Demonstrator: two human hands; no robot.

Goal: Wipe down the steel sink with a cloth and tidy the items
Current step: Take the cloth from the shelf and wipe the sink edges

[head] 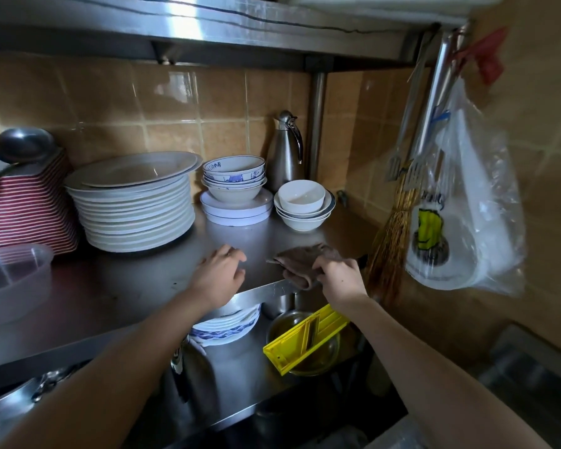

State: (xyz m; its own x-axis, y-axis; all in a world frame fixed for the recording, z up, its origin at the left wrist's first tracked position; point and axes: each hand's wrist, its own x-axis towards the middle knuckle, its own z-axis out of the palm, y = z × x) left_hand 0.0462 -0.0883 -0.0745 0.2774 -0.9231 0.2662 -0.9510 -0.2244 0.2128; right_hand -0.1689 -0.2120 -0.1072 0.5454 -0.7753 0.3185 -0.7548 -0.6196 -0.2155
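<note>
A brown cloth (305, 259) lies bunched on the steel shelf (136, 286) near its front right edge. My right hand (339, 277) grips the cloth from the near side, fingers curled round its folds. Just to the left, my left hand (221, 273) rests on the bare steel, fingers loosely bent and holding nothing. A tall stack of white plates (136, 202), blue-patterned bowls on flat white plates (235, 186) and white bowls (302, 204) stand behind my hands.
A steel jug (285, 153) stands in the back corner by the post. Red striped trays (23, 205) and a clear plastic tub (13, 280) are at left. Below the shelf lie plates (227, 328), a yellow slicer (305, 338) over a bowl. A plastic bag (467, 202) and utensils hang at right.
</note>
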